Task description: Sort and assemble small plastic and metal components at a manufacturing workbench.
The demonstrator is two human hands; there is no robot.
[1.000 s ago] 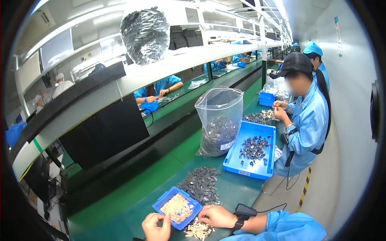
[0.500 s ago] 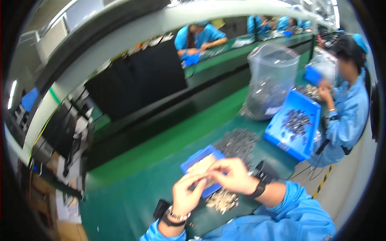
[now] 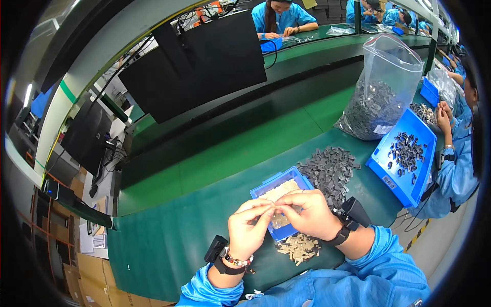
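My left hand and my right hand meet fingertip to fingertip, both closed in a pinch. What they pinch is too small and too covered by the fingers to make out. Right below them is a small blue bin holding cream-coloured pieces, partly hidden by my hands. Beside its near edge lies a loose heap of small beige pieces on the green table. A larger heap of small dark grey pieces spreads just beyond my right hand.
A tall clear plastic bag of dark pieces stands at the back right. Next to it, a blue tray holds more black pieces. A co-worker in a blue jacket sits at the right. A black monitor hangs beyond the green bench.
The whole view has shifted, so things sit farther right and the picture is sharper. My hands stay together over the blue bin, fingertips still meeting.
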